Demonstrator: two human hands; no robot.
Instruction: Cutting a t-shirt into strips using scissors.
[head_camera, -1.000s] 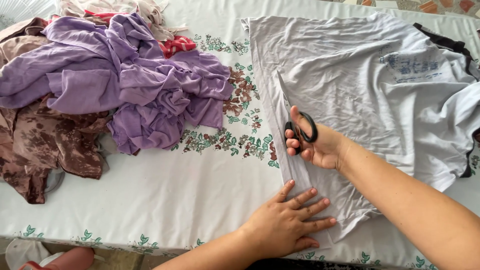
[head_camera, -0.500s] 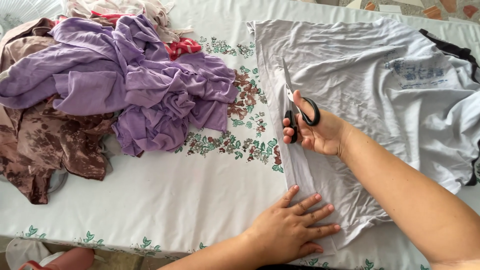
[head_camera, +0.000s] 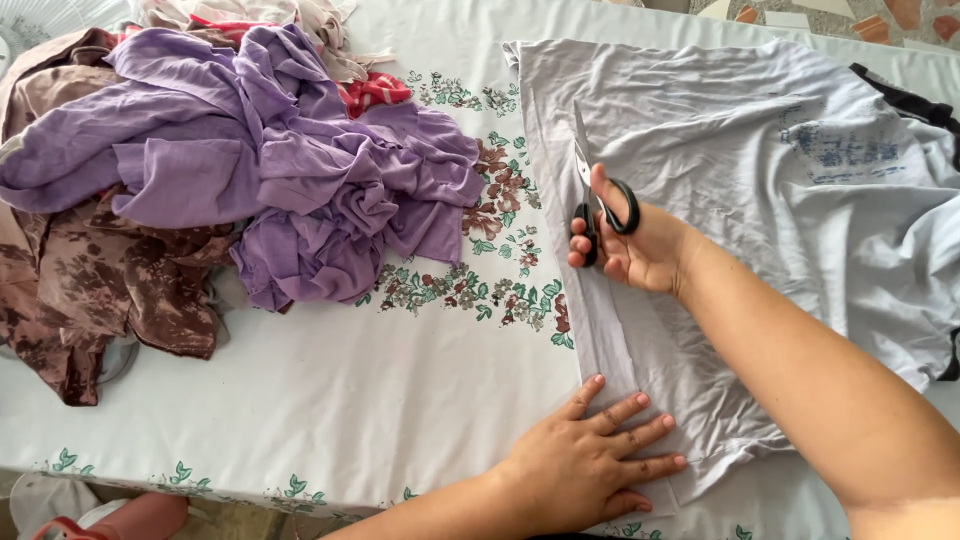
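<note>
Black-handled scissors (head_camera: 598, 205) sit gripped in the right hand (head_camera: 640, 245), blades pointing away over the pale grey cotton shirt (head_camera: 740, 190) spread on the counter (head_camera: 330, 400). Left hand (head_camera: 590, 465), fingers spread flat, presses the shirt's near edge. Purple crumpled cloths (head_camera: 270, 170) lie well left of the shirt.

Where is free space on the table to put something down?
The bare white floral tablecloth lies between the purple clothes pile, the grey shirt and the left hand. Crowded: pile at far left, shirt at right.
</note>
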